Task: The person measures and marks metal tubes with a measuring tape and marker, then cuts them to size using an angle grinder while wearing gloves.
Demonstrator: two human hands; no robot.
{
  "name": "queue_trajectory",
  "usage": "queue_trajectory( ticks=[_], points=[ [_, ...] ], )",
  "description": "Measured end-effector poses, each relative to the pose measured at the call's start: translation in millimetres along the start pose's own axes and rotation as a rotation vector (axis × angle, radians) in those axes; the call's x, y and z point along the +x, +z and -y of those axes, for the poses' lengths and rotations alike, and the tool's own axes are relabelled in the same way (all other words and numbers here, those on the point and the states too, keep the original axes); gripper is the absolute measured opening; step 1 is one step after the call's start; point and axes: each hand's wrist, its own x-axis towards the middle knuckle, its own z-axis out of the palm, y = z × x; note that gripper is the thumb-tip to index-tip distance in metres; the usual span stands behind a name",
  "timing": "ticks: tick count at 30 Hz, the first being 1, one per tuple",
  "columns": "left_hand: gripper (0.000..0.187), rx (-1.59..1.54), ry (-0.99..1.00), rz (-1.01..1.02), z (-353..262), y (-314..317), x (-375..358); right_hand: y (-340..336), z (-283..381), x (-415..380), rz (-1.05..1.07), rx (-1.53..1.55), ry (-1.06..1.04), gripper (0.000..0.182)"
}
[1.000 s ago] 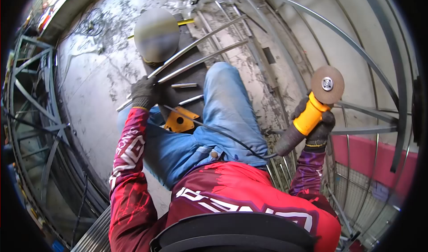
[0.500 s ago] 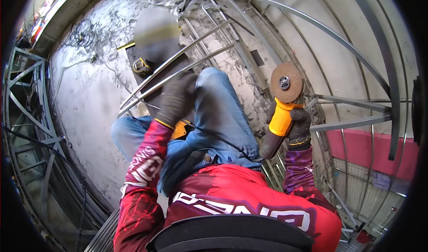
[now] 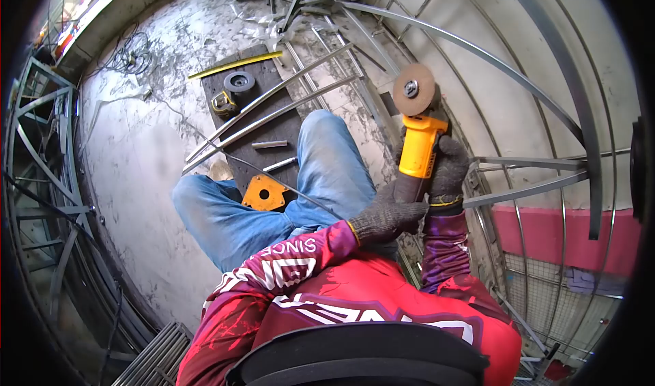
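My right hand (image 3: 448,171), in a dark knit glove, is wrapped round the yellow body of an angle grinder (image 3: 421,147). A thin brown cutting disc (image 3: 413,90) is fitted at the grinder's upper end, facing up. My left hand (image 3: 387,217), gloved too, is closed about the dark rear end of the grinder, its fingers reaching to my right wrist. Between my legs lies a dark board (image 3: 266,130) bearing a yellow-black tape measure (image 3: 224,104), a dark round wheel (image 3: 239,81), short metal pieces (image 3: 269,144) and an orange square plate with holes (image 3: 265,193).
Two long metal tubes (image 3: 273,116) cross the board. A yellow ruler (image 3: 235,64) lies at its far end. Curved metal bars (image 3: 471,31) lean along the right wall. Metal frames (image 3: 48,161) stand at left; a cable (image 3: 249,164) runs across the board to my lap.
My left hand has moved from above the board down and right to the grinder's rear end. The blurred grey shape over the board is gone, uncovering the wheel and ruler. The grinder rose slightly.
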Motion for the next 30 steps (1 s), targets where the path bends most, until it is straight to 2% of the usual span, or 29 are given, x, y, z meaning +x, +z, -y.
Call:
queue_trajectory(
  ticks=[3, 5, 6, 7, 8, 10, 13, 17, 18, 20, 21, 23, 27, 29, 30],
  points=[
    [0.068, 0.046, 0.000, -0.023, 12, -10, 4, -11, -14, -3, -0.032, -0.081, 0.027, 0.064],
    [0.072, 0.190, 0.117, -0.246, 17, -3, 4, -14, -22, -3, -0.012, -0.152, -0.026, 0.063],
    [0.085, 0.157, 0.092, -0.257, 12, 3, 2, -17, -26, -2, -0.034, -0.115, 0.001, 0.062],
    [0.085, 0.156, 0.082, -0.247, 8, 4, 0, -20, -29, -3, -0.058, -0.079, 0.027, 0.061],
    [0.090, 0.137, 0.095, -0.251, 4, 6, -2, -22, -30, -3, -0.083, -0.131, 0.023, 0.057],
    [0.103, 0.113, 0.127, -0.228, 1, 2, -5, -26, -33, -2, -0.096, -0.197, 0.003, 0.060],
    [0.100, 0.177, 0.095, -0.244, -2, 1, -4, -30, -34, -4, -0.115, -0.225, 0.004, 0.061],
    [0.082, 0.225, 0.078, -0.253, 4, -6, -2, -41, -39, -10, -0.167, -0.196, 0.023, 0.059],
    [0.082, 0.223, 0.079, -0.261, 6, -9, 1, -42, -39, -9, -0.117, -0.158, 0.015, 0.058],
    [0.085, 0.251, 0.070, -0.271, 14, -15, 3, -46, -39, -8, -0.046, -0.112, 0.037, 0.058],
    [0.098, 0.228, 0.022, -0.238, 2, -9, -1, -50, -40, -10, -0.049, -0.088, 0.046, 0.057],
    [0.110, 0.363, 0.093, -0.241, 7, -14, 2, -56, -38, -11, -0.053, -0.048, 0.048, 0.057],
    [0.116, 0.353, 0.018, -0.222, -1, -11, -1, -54, -43, -13, -0.135, -0.120, -0.093, 0.050],
    [0.117, 0.424, 0.140, -0.170, 6, -16, -1, -47, -40, -15, -0.171, -0.276, -0.142, 0.049],
    [0.117, 0.424, 0.138, -0.167, 7, -17, 0, -47, -39, -16, -0.157, -0.238, -0.118, 0.048]
  ],
)
